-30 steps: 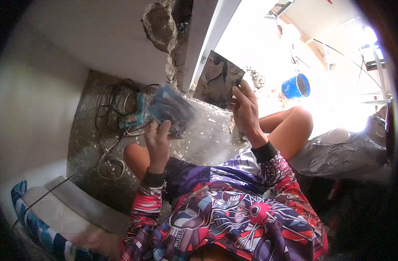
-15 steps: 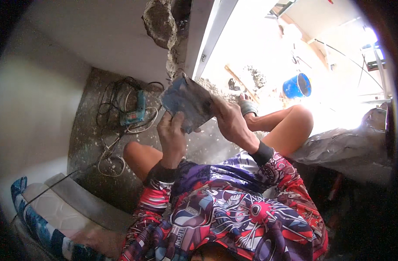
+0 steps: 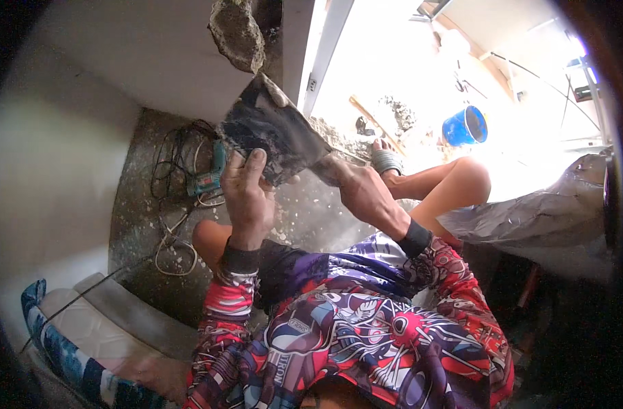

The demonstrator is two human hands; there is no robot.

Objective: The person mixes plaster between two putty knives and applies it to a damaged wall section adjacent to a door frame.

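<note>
A dark, dusty, sheet-like piece point(image 3: 274, 129) with a bluish-black face and bent edges is held out between my hands, tilted; its exact kind I cannot make out. My left hand point(image 3: 247, 198) grips its lower left edge, thumb on top and fingers partly hidden beneath. My right hand point(image 3: 366, 191) is closed round its narrowing right end. Its upper corner appears close to the broken, rough wall edge point(image 3: 238, 37) beside the door frame point(image 3: 325, 51); whether they touch I cannot tell.
A teal power tool point(image 3: 209, 176) and tangled cables point(image 3: 167, 163) lie on the speckled floor point(image 3: 138, 198) at left. Beyond my right foot stands a blue bucket point(image 3: 463, 127), near a wooden stick point(image 3: 376, 125) and rubble point(image 3: 400, 116). Grey plastic sheeting point(image 3: 536, 211) is at right.
The dark piece has moved left and upward toward the wall edge, turning so that more of its face shows. My left hand has shifted left with it; my right hand keeps its hold.
</note>
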